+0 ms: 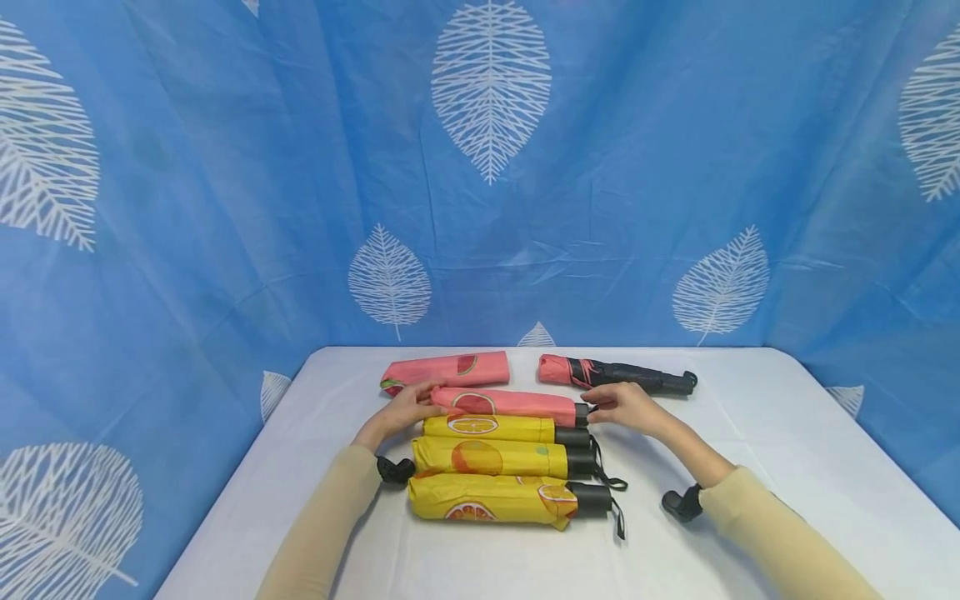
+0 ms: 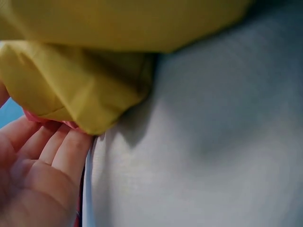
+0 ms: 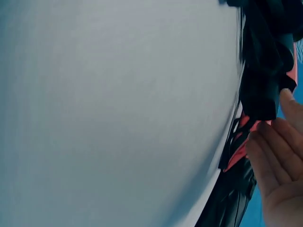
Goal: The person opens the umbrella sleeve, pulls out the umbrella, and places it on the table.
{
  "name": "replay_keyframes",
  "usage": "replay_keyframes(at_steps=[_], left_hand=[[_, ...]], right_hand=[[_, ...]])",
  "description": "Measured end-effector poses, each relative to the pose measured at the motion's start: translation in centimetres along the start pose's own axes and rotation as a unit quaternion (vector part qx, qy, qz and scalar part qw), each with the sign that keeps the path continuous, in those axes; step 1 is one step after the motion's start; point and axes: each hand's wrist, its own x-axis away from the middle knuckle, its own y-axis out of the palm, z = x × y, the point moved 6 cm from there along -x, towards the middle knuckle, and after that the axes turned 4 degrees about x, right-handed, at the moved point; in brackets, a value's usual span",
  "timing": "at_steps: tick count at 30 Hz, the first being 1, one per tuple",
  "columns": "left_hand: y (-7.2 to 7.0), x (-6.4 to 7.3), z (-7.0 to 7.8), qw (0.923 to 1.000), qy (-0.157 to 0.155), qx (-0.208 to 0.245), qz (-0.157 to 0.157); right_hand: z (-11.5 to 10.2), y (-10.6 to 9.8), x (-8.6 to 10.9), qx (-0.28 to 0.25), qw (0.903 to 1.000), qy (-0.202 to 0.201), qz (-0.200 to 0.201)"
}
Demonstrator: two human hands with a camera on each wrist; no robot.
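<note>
A pink folded umbrella (image 1: 517, 404) with a watermelon print lies behind three yellow folded umbrellas with orange-slice prints: a far one (image 1: 517, 428), a middle one (image 1: 517, 460) and a near one (image 1: 510, 497). My left hand (image 1: 405, 410) holds the pink umbrella's left end, thumb on the near side and fingers beyond it. In the left wrist view, yellow fabric (image 2: 94, 90) hides the fingertips. My right hand (image 1: 624, 407) is at the pink umbrella's black handle, with fairly straight fingers touching its end and the thumb apart. Black handles (image 3: 260, 90) partly cover that contact in the right wrist view.
Behind the row lie a pink watermelon-print sleeve or umbrella (image 1: 450, 369) on the left and a pink-and-black folded umbrella (image 1: 615, 375) on the right. A white-covered table (image 1: 510, 567) bears everything. Blue curtains (image 1: 600, 208) with white leaves hang at the back and sides.
</note>
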Motion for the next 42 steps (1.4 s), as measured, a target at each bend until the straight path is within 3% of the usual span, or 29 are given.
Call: replay_keyframes(at_steps=[8,14,20,25,27,30,33,38,42], left_hand=[[0.1,0.0,0.2,0.9999,0.008,0.008,0.013],[0.0,0.2,0.4,0.9995,0.016,0.006,0.027],[-0.5,0.2,0.6,0.9991,0.003,0.018,0.039],[-1.4,0.2,2.3,0.9954,0.031,0.069,0.059],[-1.9,0.2,3.1,0.9915,0.046,0.096,0.075],[-2.2,0.6,3.9,0.9853,0.063,0.124,0.100],[-2.0,1.4,5.0,0.9827,0.076,0.132,0.105],[-1.6,2.4,6.9,0.9810,0.089,0.141,0.100],[-1.9,2.1,7.2,0.9790,0.093,0.152,0.100]], right_hand=[[0.1,1.1,-0.3,0.030,0.9995,0.001,-0.012],[0.1,1.3,-0.5,0.013,0.9998,-0.011,-0.013],[0.0,0.7,-0.9,0.006,0.9997,0.001,0.024],[-0.3,-0.5,-1.1,-0.064,0.9962,0.020,0.055],[-0.2,-1.0,-1.1,-0.131,0.9885,0.035,0.068],[-0.1,-1.3,-1.1,-0.240,0.9652,0.054,0.089],[-0.1,-1.4,-1.1,-0.304,0.9449,0.065,0.103],[-0.4,-1.4,-1.2,-0.315,0.9396,0.069,0.114],[-1.2,-1.6,-1.2,-0.334,0.9330,0.068,0.117]])
